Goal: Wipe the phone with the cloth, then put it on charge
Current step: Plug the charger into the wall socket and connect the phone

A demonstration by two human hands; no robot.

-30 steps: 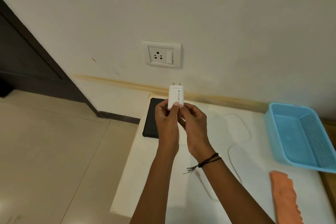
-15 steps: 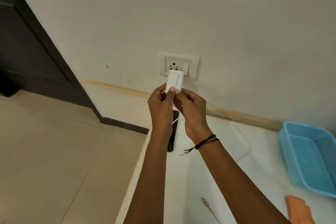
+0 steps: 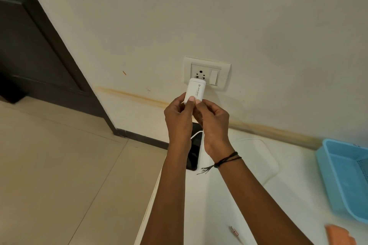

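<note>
Both my hands hold a white charger plug [image 3: 195,90] up against the wall socket [image 3: 207,73]. My left hand [image 3: 179,119] and my right hand [image 3: 213,123] pinch its lower end, and its top touches the socket's lower holes. The black phone [image 3: 194,151] lies flat on the white table [image 3: 249,195] below, mostly hidden behind my wrists. A white cable [image 3: 196,134] runs from under my hands over the phone. The cable's loose pink-tipped end [image 3: 234,231] rests near the table's front. A corner of the orange cloth [image 3: 338,235] shows at the bottom right.
A light blue plastic basket [image 3: 342,177] stands on the table at the right. A dark door frame [image 3: 49,49] runs down the left side, with beige floor tiles [image 3: 59,175] below. The socket has a white switch [image 3: 214,77] on its right half.
My hands have lifted the charger plug from above the table up to the wall socket, and its pins now meet the socket. The view has tilted upward.
</note>
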